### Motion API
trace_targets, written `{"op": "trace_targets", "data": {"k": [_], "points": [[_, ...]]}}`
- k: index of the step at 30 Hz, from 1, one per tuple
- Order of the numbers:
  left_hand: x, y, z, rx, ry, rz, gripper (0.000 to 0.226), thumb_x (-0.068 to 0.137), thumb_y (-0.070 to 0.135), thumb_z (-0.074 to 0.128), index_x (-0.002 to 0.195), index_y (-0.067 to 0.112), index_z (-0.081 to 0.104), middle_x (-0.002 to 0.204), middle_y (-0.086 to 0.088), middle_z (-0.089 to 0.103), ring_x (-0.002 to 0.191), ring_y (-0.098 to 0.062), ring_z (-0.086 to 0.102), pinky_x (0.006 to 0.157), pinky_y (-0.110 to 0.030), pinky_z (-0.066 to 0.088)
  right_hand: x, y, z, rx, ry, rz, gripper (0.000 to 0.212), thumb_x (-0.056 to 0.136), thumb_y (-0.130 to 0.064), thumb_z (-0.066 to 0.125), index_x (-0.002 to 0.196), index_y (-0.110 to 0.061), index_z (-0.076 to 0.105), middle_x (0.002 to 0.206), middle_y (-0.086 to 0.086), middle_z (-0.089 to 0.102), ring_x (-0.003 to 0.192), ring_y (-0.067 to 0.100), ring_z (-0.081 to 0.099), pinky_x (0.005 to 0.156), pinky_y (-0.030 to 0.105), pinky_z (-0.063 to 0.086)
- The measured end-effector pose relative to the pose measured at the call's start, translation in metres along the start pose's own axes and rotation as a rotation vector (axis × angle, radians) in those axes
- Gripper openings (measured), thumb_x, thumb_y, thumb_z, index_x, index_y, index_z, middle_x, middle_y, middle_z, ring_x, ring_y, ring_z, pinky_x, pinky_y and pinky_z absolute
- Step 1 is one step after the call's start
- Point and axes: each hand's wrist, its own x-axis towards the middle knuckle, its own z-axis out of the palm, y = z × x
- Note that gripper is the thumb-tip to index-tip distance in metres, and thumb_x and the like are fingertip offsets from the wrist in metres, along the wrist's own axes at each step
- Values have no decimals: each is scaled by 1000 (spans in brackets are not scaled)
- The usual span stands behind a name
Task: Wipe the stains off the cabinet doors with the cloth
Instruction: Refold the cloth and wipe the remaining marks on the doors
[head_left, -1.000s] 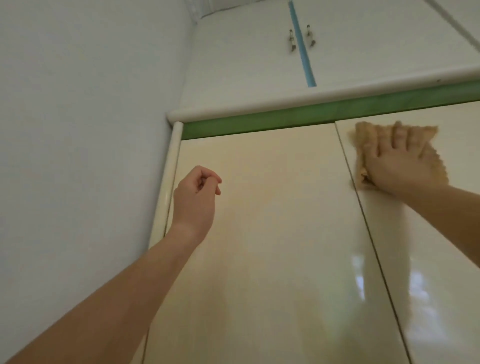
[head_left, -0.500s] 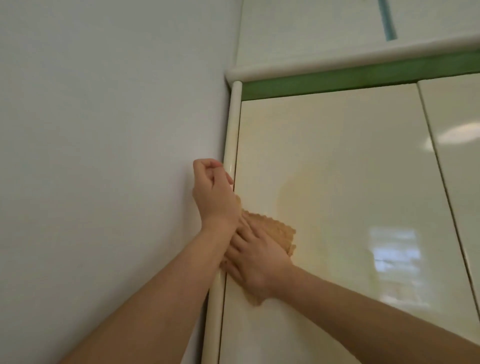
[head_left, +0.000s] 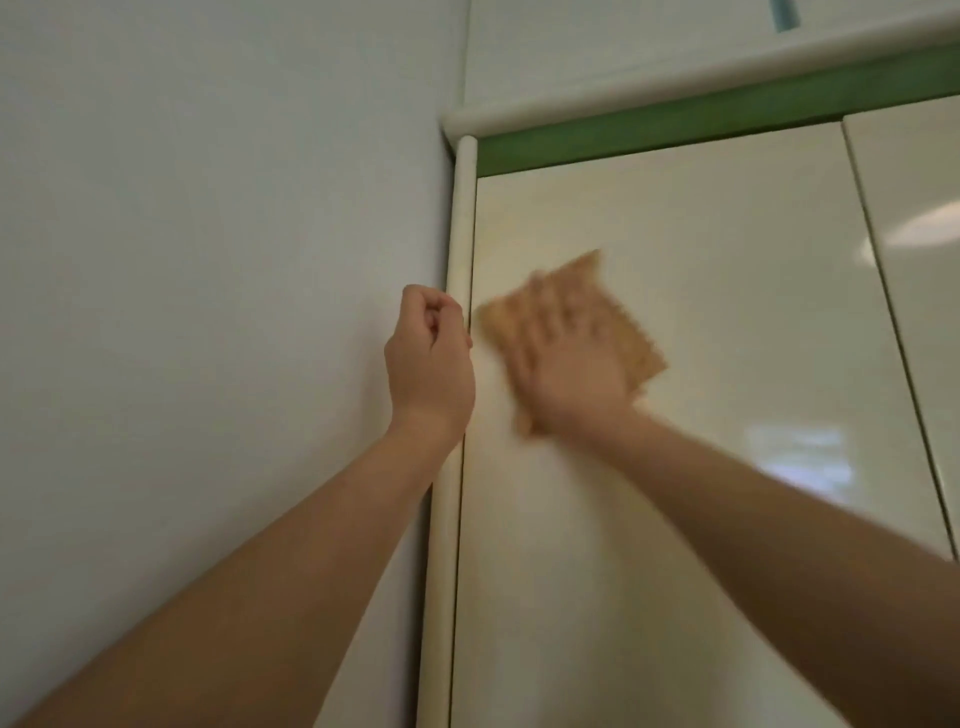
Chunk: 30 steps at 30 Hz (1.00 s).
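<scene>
Right hand (head_left: 566, 364) is now up and right of where it was 0.5 s ago: off the left wrist and clear of the corner post (head_left: 460, 234). It's motion-blurred. Palm flat, fingers look extended, pressing the cloth (head_left: 631, 317) onto the left cabinet door (head_left: 675, 519). Cloth sits just right of the post, corners sticking out past the fingers. Left hand (head_left: 428, 358) unchanged: curled fist holding nothing, up against the post on the wall (head_left: 208, 260) side. Second door (head_left: 924, 312) is further right of the post. Green strip (head_left: 675, 130) runs right from the post's top, upper cabinet (head_left: 623, 41) above it. Stains: can't tell.
</scene>
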Motion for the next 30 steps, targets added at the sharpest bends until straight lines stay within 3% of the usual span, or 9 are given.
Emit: {"op": "trace_targets", "data": {"k": [4,6,8,13,17,20,26,28,30], "points": [[-9,-7,13,41,-124,-22,15,100,13,44,88,17,53,71,0,58,53,-7,45,56,-25,39,-169,-59,62,-27,-132,-745,63,103,-48,39,161,-24,31,171,9,7,158,37,-9,125,58,-5],[-10,-6,24,15,-151,-13,13,99,11,45,90,14,53,71,-2,58,56,-11,45,55,-27,38,-189,-34,67,87,-237,-902,58,103,-39,46,157,-21,40,171,7,19,159,32,1,126,56,3],[-9,-2,37,-5,-159,5,11,98,10,46,90,13,53,69,-2,57,58,-12,45,57,-30,38,-153,18,47,118,-114,-734,59,104,-40,41,159,-20,36,171,6,19,159,29,3,127,52,0],[-14,0,63,25,-253,10,12,98,13,45,93,13,55,73,1,57,61,-10,47,59,-28,38,-53,192,-56,9,112,272,65,105,-57,20,164,-35,2,173,-3,-9,159,22,-11,128,52,-2],[-19,-3,67,22,-276,7,14,99,14,45,97,10,58,77,-1,59,65,-11,49,57,-21,39,-65,181,-51,33,175,470,65,106,-53,19,164,-31,-2,173,1,-9,159,25,-13,127,55,-2],[-32,-8,63,-15,-230,12,11,97,11,47,93,11,57,72,1,57,62,-7,49,58,-17,38,-111,97,-5,-11,170,221,62,107,-47,26,165,-28,11,173,3,-2,159,28,-9,126,57,3],[-76,-20,74,-67,-282,-30,21,96,8,48,81,22,53,70,1,57,62,-11,49,54,-15,36,-260,-17,65,-84,-267,-794,55,108,-39,33,161,-24,29,172,7,11,159,33,-5,127,56,-6],[-87,-20,83,-85,-298,-48,25,95,9,49,79,27,52,70,2,57,62,-10,49,57,-19,37,-254,20,50,-32,-299,-893,53,108,-33,41,158,-18,37,169,10,21,159,34,4,127,52,-9],[-95,-15,92,-123,-292,-62,25,94,9,50,78,28,51,69,4,57,61,-9,49,59,-21,38,-232,81,19,32,-199,-697,58,105,-31,52,158,-13,37,169,12,23,159,33,7,128,51,-3]]}}
